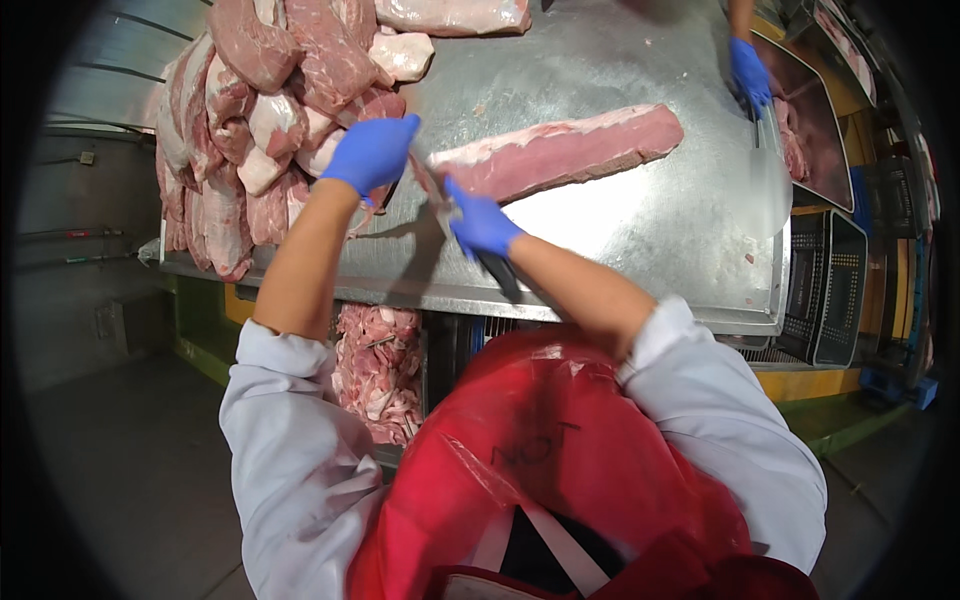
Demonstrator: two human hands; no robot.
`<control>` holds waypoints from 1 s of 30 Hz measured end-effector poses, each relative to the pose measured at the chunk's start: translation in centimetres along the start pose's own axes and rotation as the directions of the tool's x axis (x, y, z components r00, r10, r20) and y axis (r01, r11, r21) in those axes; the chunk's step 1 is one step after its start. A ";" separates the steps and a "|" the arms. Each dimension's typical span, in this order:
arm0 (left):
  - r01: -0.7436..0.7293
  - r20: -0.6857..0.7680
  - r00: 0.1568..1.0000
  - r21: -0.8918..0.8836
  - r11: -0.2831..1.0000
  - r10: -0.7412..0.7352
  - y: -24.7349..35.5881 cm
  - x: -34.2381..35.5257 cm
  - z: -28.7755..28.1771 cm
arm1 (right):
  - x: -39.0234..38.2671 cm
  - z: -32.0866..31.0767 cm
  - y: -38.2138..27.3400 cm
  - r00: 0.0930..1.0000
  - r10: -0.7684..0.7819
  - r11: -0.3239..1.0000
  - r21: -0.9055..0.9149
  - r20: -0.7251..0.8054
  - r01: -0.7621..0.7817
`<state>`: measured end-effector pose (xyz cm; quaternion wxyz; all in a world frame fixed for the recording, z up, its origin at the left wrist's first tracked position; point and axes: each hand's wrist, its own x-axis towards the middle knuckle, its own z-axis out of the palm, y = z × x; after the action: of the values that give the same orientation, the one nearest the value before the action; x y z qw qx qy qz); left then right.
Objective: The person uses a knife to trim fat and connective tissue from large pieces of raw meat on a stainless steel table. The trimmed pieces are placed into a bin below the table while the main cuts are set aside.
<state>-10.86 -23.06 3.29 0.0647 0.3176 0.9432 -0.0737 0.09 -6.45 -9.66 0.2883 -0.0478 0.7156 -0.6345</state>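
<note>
Knife (499, 277) sits in your right hand (482, 226), the gloved fingers closed round it, dark handle end pointing back over the counter's near edge; the blade is blurred and hard to make out. Your left hand (369, 155) is curled, its knuckles up beside the meat pile (250, 130); you cannot tell from this view whether it pinches anything, as the palm side is hidden. The long meat slab (570, 155) lies aslant across the counter (620, 250), its left end just beside your right hand, its other end reaching toward the right edge and lying farther from the near edge.

Bare metal runs from the slab to the near edge, and past its right end to the right edge. More lies open beyond it toward the far edge. On your left the pile fills the counter from the far-left corner almost to the near edge. At the far part of the right edge is a co-worker's blue-gloved hand (750, 72).
</note>
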 end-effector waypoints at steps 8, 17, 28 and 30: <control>-0.259 -0.419 0.884 -0.808 0.530 -0.206 8.4 -1.9 -20.3 | -19.1 -9.6 5.6 0.991 0.130 0.983 0.132 -0.038 -0.124; -0.574 -0.562 0.784 -0.818 -0.037 0.264 31.2 9.3 -33.7 | -29.3 -20.8 11.2 0.897 0.149 0.956 0.293 -0.416 -0.023; 0.032 0.175 0.984 -0.291 0.956 0.021 13.2 20.4 7.6 | -37.4 -24.8 19.4 0.728 0.186 0.951 0.308 -0.660 0.036; 0.226 0.263 0.953 -0.276 0.934 -0.153 13.4 13.1 13.2 | -37.4 -25.3 19.6 0.704 0.170 0.935 0.339 -0.689 0.107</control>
<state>-12.06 -7.15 -13.18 0.2173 0.1997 0.9550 0.0284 24.99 35.75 -14.11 0.0059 0.2647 0.6452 -0.7167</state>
